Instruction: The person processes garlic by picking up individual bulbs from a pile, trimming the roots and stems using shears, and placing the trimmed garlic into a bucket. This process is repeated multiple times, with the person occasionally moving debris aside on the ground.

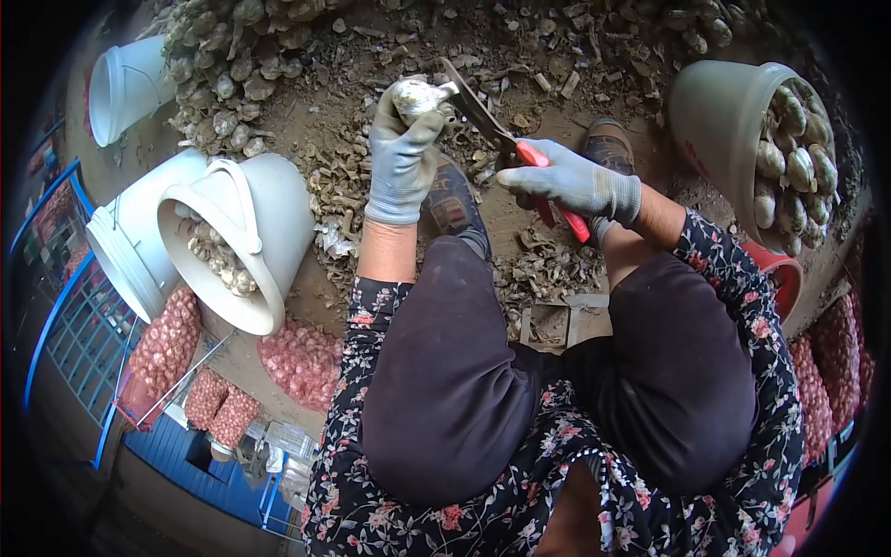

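Observation:
My left hand (402, 162), in a pale grey work glove, is closed around a white garlic bulb (415, 98) with its stem pointing right. In the same kind of glove, my right hand (566, 178) grips red-handled pruning shears (533, 155). The dark blades of the shears reach up and left, right at the stem of the bulb. Both hands are held out in front of my knees, over ground littered with dry garlic stems and skins (339, 186).
A heap of garlic (237, 70) lies ahead on the left. A white bucket with some garlic (278, 200) tips over at my left, beside another white bucket (139, 237). At right leans a bucket full of garlic (719, 116). Red mesh sacks (167, 339) stand behind on both sides.

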The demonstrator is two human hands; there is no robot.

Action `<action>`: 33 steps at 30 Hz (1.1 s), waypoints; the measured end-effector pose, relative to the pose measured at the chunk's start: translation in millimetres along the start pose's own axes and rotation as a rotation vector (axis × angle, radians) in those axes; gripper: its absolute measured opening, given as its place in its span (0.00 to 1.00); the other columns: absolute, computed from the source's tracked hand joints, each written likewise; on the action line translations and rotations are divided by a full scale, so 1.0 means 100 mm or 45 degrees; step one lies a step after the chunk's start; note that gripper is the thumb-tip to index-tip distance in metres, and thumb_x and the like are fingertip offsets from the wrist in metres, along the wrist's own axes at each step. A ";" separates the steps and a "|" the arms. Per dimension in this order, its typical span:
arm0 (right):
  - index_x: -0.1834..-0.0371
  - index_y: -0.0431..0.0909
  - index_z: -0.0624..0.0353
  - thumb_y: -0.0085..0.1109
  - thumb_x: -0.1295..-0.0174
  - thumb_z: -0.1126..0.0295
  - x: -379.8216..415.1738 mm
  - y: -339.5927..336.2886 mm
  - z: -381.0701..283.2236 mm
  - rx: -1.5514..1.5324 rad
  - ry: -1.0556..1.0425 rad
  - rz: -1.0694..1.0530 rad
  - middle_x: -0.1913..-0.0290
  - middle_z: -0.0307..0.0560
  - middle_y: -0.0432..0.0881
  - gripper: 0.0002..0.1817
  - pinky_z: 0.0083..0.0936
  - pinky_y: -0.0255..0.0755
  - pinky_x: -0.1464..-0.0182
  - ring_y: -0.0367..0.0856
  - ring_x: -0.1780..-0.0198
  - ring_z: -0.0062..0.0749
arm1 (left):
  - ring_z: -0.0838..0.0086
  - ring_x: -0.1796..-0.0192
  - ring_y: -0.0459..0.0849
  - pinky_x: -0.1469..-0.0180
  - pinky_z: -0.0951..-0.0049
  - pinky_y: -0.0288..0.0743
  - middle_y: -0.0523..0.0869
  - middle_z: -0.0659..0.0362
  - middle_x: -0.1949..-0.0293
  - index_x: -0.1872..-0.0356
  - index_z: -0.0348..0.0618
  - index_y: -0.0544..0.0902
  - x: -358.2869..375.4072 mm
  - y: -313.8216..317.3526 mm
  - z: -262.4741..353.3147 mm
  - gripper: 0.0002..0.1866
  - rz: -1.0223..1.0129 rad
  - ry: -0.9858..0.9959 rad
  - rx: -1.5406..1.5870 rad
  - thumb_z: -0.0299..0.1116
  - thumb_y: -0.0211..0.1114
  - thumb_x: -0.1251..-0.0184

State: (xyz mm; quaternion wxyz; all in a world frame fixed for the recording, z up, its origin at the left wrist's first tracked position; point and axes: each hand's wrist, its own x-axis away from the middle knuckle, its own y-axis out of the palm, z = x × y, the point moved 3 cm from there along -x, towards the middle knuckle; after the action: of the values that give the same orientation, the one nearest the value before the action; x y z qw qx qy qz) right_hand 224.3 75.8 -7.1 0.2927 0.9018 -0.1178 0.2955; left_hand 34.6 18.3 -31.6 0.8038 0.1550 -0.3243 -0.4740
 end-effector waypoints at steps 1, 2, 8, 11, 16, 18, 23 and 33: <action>0.66 0.72 0.59 0.59 0.36 0.58 -0.01 0.01 0.01 -0.061 0.022 0.035 0.74 0.36 0.73 0.15 0.18 0.71 0.70 0.75 0.73 0.16 | 0.74 0.60 0.83 0.56 0.74 0.82 0.81 0.60 0.58 0.46 0.41 0.73 0.01 0.02 0.00 0.24 0.010 -0.020 0.007 0.18 0.68 0.45; 0.67 0.72 0.58 0.59 0.36 0.57 -0.02 0.01 0.03 -0.123 0.045 0.076 0.74 0.36 0.73 0.15 0.19 0.72 0.71 0.74 0.74 0.17 | 0.75 0.58 0.83 0.53 0.76 0.81 0.81 0.61 0.58 0.47 0.40 0.74 0.03 0.06 0.00 0.25 0.016 -0.043 0.017 0.16 0.69 0.47; 0.75 0.72 0.58 0.59 0.35 0.60 0.08 -0.21 0.19 -0.278 0.078 0.259 0.80 0.35 0.72 0.15 0.22 0.66 0.80 0.70 0.82 0.19 | 0.70 0.55 0.82 0.56 0.74 0.81 0.79 0.52 0.51 0.46 0.35 0.73 0.48 -0.47 0.82 0.20 0.544 0.422 -0.536 0.17 0.58 0.40; 0.72 0.70 0.59 0.58 0.37 0.62 0.12 -0.34 0.26 -0.347 0.095 0.388 0.79 0.39 0.72 0.14 0.27 0.73 0.78 0.72 0.80 0.23 | 0.66 0.54 0.81 0.54 0.72 0.80 0.79 0.49 0.53 0.49 0.30 0.72 1.11 -0.65 1.93 0.19 1.134 0.919 -1.812 0.27 0.65 0.39; 0.67 0.70 0.59 0.58 0.40 0.65 0.01 -0.57 0.35 -0.337 -0.008 0.697 0.77 0.39 0.73 0.10 0.27 0.73 0.77 0.75 0.77 0.25 | 0.53 0.55 0.80 0.48 0.56 0.74 0.77 0.38 0.52 0.47 0.31 0.71 1.53 -1.37 2.30 0.26 1.921 0.236 -2.524 0.37 0.67 0.41; 0.66 0.70 0.59 0.59 0.40 0.66 0.07 -0.58 0.28 -0.534 -0.030 0.799 0.78 0.38 0.72 0.09 0.27 0.72 0.77 0.73 0.79 0.25 | 0.50 0.51 0.77 0.44 0.55 0.69 0.77 0.41 0.51 0.53 0.33 0.76 1.18 -0.73 2.22 0.21 1.607 0.554 -2.845 0.38 0.66 0.41; 0.66 0.70 0.58 0.59 0.40 0.68 0.15 -0.74 0.43 -0.693 -0.163 1.088 0.78 0.39 0.72 0.08 0.27 0.72 0.77 0.72 0.79 0.25 | 0.56 0.46 0.76 0.40 0.58 0.66 0.81 0.50 0.51 0.56 0.37 0.80 -0.17 0.53 1.85 0.16 0.472 1.349 -2.643 0.33 0.68 0.43; 0.68 0.72 0.59 0.60 0.40 0.69 0.22 -1.50 0.83 -1.157 -0.455 1.562 0.76 0.40 0.75 0.08 0.28 0.74 0.75 0.75 0.79 0.29 | 0.51 0.55 0.80 0.53 0.59 0.73 0.83 0.49 0.59 0.55 0.44 0.80 -2.23 3.25 0.49 0.16 -0.916 1.468 -2.334 0.45 0.59 0.34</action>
State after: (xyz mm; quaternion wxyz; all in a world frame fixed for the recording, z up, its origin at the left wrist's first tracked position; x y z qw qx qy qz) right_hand 337.8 145.4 -116.8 0.3941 0.5011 -0.7497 0.1775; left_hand 140.2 377.0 101.9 0.4614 -0.2117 0.6246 -0.5935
